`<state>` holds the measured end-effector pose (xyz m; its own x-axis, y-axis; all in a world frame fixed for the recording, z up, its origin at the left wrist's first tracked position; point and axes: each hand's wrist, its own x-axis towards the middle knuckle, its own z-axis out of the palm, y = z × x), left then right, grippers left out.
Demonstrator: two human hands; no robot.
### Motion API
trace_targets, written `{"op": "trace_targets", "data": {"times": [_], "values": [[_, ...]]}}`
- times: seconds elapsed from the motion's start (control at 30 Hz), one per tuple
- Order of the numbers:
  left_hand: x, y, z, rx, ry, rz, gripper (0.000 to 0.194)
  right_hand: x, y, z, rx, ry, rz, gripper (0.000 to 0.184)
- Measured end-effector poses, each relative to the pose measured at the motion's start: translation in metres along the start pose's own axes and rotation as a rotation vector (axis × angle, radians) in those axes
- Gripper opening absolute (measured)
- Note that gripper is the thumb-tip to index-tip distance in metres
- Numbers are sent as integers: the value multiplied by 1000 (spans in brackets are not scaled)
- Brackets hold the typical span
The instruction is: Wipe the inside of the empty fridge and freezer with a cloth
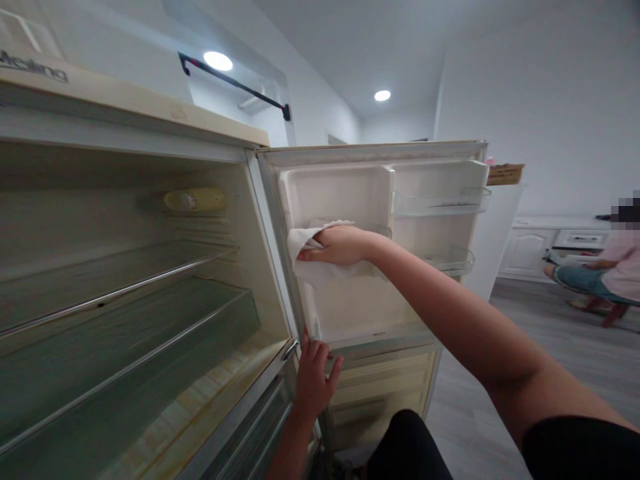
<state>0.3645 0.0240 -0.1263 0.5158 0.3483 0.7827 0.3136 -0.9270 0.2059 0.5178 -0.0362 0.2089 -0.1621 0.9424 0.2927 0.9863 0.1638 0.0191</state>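
Observation:
My right hand (345, 245) is closed on a white cloth (327, 268), pressing it against the inner side of the opened fridge door (360, 310). Part of the cloth hangs below my fingers and covers the door's hinge-side shelf area. Lower down, my left hand (317, 373) touches the bottom corner of the door lining near the hinge, its fingers apart and holding nothing. To the left stands the open fridge compartment (120, 220) with its glass shelf (125, 267) and a greenish clear drawer (150, 340).
Clear door racks (425, 202) sit on the door's far side. Below is a second opened door (383, 393). My black-clad knee (410, 443) is close beneath it. At the far right, a person (610, 267) sits by white cabinets (527, 250). A cardboard box (506, 175) rests behind the door.

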Motion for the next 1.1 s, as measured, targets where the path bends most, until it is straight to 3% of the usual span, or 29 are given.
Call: {"op": "trace_targets", "data": {"times": [0.17, 0.4, 0.63, 0.8, 1.1], "values": [[1, -1, 0, -3, 0, 8, 14, -5, 5, 3, -65, 37, -37, 61], [2, -1, 0, 7, 4, 12, 15, -16, 3, 17, -269, 200, -86, 57], [1, -1, 0, -6, 18, 19, 14, -26, 13, 14, -253, 157, -47, 56], [1, -3, 1, -13, 16, 33, 13, -41, 30, 6, -218, 115, 104, 62], [1, -3, 6, -11, 32, 40, 16, -50, 32, 19, -431, 224, 95, 58]]}}
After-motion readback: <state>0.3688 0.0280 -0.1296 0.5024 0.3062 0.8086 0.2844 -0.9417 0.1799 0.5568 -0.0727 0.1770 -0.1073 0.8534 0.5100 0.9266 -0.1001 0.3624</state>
